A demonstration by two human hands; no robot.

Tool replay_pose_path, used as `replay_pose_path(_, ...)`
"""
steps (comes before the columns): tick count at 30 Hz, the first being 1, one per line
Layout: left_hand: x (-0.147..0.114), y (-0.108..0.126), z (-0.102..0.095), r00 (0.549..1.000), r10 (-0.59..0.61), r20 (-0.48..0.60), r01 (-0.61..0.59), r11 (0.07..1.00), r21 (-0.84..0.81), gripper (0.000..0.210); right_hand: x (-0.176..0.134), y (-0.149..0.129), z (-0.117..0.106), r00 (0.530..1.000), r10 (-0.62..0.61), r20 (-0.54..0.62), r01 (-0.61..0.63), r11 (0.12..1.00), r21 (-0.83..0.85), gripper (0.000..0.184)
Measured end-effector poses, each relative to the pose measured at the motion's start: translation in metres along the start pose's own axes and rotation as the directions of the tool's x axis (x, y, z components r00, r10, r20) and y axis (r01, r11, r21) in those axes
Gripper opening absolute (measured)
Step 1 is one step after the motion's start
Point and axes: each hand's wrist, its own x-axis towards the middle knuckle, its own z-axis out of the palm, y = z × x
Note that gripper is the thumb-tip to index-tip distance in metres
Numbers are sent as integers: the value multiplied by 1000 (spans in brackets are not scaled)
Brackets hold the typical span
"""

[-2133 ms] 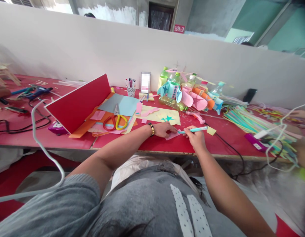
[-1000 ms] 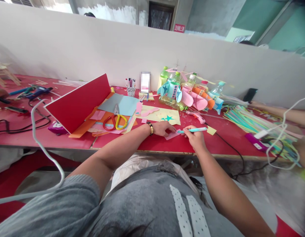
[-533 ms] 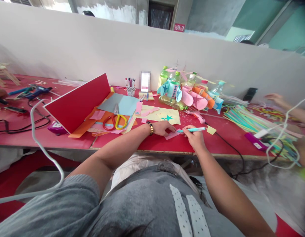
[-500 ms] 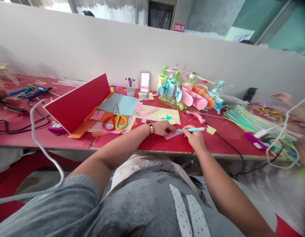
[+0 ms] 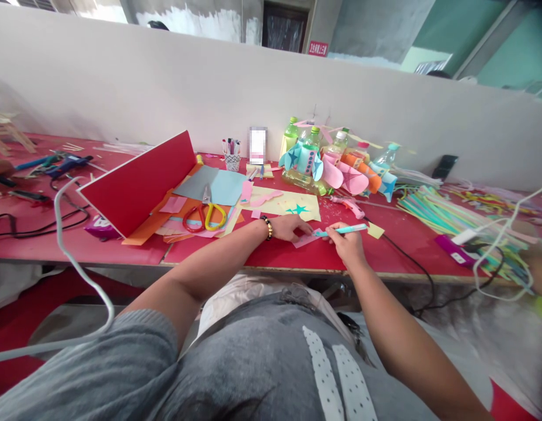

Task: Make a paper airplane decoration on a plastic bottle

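On the red table, a small pink slip of paper lies near the front edge. My left hand, with a beaded bracelet at the wrist, rests on it with fingers stretched out. My right hand grips a light blue marker pen, its tip end down at the slip's right side. A blue patch shows on the slip near that tip. Behind my left hand is a cream sheet with a teal star cutout and pink scraps. Scissors with red and yellow handles lie on coloured paper to the left.
Bottles wrapped in coloured paper stand at the back beside a pink glue gun. A red board leans at the left. A pen cup and phone stand by the wall. Coloured strips and another person's arm are at the right.
The pen in my right hand has shifted slightly to the right and up. My left hand stays put. The other person's raised hand at the right has moved down.
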Motion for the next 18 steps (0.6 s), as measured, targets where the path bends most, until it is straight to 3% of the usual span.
replay_pose_path(18,0,-1,0,1000,9,2,-9,1000,-9,46,-1,-1,0,1000,3,12,-3,1000,-15,26)
